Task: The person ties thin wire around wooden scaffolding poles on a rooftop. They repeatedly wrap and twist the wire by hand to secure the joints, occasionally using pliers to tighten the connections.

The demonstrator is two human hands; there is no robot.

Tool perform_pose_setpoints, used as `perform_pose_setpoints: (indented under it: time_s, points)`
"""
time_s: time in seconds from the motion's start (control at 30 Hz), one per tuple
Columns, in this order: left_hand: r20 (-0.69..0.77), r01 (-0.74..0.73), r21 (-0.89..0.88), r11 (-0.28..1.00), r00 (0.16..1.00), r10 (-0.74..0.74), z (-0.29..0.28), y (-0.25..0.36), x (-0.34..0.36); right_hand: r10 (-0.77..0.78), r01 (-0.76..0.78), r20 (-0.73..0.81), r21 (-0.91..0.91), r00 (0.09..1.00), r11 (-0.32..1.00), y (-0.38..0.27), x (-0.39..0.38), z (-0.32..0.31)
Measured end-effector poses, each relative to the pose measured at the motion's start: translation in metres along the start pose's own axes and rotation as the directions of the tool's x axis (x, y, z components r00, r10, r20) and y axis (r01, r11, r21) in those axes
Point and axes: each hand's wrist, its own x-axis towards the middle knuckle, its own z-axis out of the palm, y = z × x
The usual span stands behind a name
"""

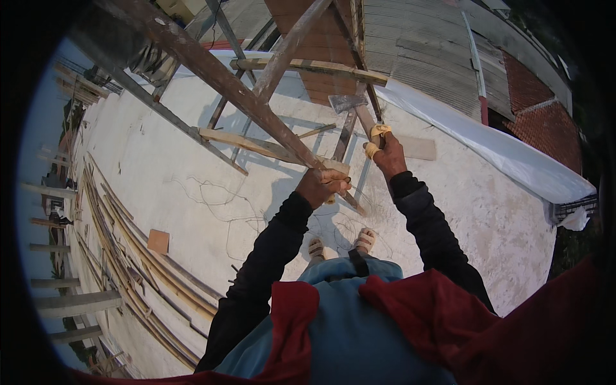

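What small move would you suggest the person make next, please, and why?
Perhaps ease the left hand clear of the end of the wooden beam: it appears close there, while the right hand grips a hammer-like tool.

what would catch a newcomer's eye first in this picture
Probably the broad-headed metal tool with a wooden handle, held up right of centre in the right hand, which has yellow wrappings on its fingers. Next, the thick brown pole slanting down from the upper left, the left hand near its lower end. Long thin poles lie along the left side.
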Motion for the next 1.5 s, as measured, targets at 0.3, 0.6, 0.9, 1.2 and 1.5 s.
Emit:
perform_pose_setpoints:
  time_s: [0.3,0.6,0.9,1.2,1.5]
  points:
    - [-0.325,-0.082,0.147,0.986,0.937,0.126,0.046,-0.045,0.100,-0.033,0.042,-0.063,0.148,0.997,0.988,-0.060,-0.053,-0.113]
    - [-0.568,0.354,0.653,0.669,0.814,0.124,0.080,-0.083,0.074,0.334,-0.390,0.322,0.124,0.886,0.913,-0.010,-0.138,-0.049]
    - [-0.635,0.201,0.653,0.730,0.671,0.383,0.085,-0.105,0.063,-0.061,0.135,0.300,-0.234,0.952,0.963,0.046,-0.120,-0.003]
    - [-0.744,0.327,0.483,0.812,0.642,0.184,0.080,-0.116,0.060,-0.115,0.237,0.372,-0.300,0.921,0.924,0.032,-0.106,0.016]
    - [-0.756,0.385,0.468,0.795,0.641,0.134,0.084,-0.117,0.058,-0.031,0.242,0.476,-0.388,0.879,0.889,0.024,-0.092,0.014]
